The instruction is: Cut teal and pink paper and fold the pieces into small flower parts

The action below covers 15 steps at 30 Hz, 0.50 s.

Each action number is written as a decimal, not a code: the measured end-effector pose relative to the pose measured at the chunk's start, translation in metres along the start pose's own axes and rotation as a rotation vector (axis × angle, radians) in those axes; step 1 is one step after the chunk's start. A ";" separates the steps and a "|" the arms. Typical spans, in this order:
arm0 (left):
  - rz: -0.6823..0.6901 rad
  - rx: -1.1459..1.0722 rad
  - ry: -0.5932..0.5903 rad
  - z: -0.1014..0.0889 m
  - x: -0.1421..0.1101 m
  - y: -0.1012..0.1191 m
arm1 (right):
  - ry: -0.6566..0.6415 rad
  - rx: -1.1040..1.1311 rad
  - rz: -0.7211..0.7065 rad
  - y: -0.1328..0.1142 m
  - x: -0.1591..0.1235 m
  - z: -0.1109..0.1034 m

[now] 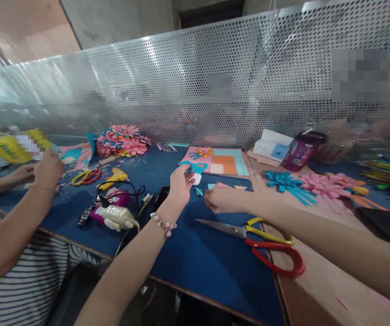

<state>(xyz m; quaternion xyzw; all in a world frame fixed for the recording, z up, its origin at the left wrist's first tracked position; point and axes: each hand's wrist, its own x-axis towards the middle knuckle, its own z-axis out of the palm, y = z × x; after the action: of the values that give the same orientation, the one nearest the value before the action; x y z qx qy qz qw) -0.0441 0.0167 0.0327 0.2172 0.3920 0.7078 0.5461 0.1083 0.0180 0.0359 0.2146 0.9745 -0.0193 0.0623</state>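
My left hand (180, 186), with a beaded bracelet on its wrist, is raised over the blue table and pinches a small white rounded piece (197, 179). Just behind its fingers lies cut blue paper (195, 166). My right hand (222, 200) rests low over the tabletop with fingers curled together; what they hold, if anything, is hidden. Between the two hands sits a small light-blue paper flower (198, 192). Large scissors (237, 230) with one yellow and one red handle lie below my right forearm, blades pointing left.
A co-worker's hands (47, 170) are at the left. Near them are a pink flower pile (123, 141), small scissors (91, 176), a yellow glue gun (113, 178) and a corded power strip (116, 216). Coloured sheets (230, 163) lie behind; paper flowers (283, 181) sit right, before a perforated metal panel (181, 81).
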 end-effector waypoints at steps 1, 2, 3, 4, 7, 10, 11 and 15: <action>0.001 0.000 0.002 0.000 0.000 0.000 | 0.016 0.044 0.007 0.002 -0.002 0.001; 0.002 0.002 0.004 0.000 -0.001 0.000 | 0.029 0.083 0.001 0.004 -0.003 0.001; 0.003 0.005 0.006 0.001 -0.001 0.001 | 0.041 0.116 -0.009 0.005 -0.004 0.002; 0.004 0.006 0.006 0.001 -0.001 0.001 | 0.052 0.140 -0.016 0.005 -0.004 0.002; 0.002 0.006 0.008 0.001 -0.002 0.001 | 0.049 0.152 -0.003 0.005 -0.003 0.000; -0.001 0.004 0.019 0.001 -0.002 0.001 | 0.007 0.106 0.024 0.004 -0.001 -0.002; -0.002 0.004 0.018 0.001 -0.002 0.001 | 0.001 0.096 0.028 0.005 0.000 -0.002; -0.001 0.006 -0.005 0.001 -0.002 0.001 | -0.004 0.100 -0.002 0.007 0.001 0.000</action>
<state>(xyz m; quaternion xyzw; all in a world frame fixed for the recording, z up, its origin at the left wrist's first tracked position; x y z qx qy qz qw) -0.0433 0.0152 0.0345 0.2202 0.3930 0.7058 0.5467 0.1106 0.0245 0.0356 0.2166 0.9724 -0.0682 0.0534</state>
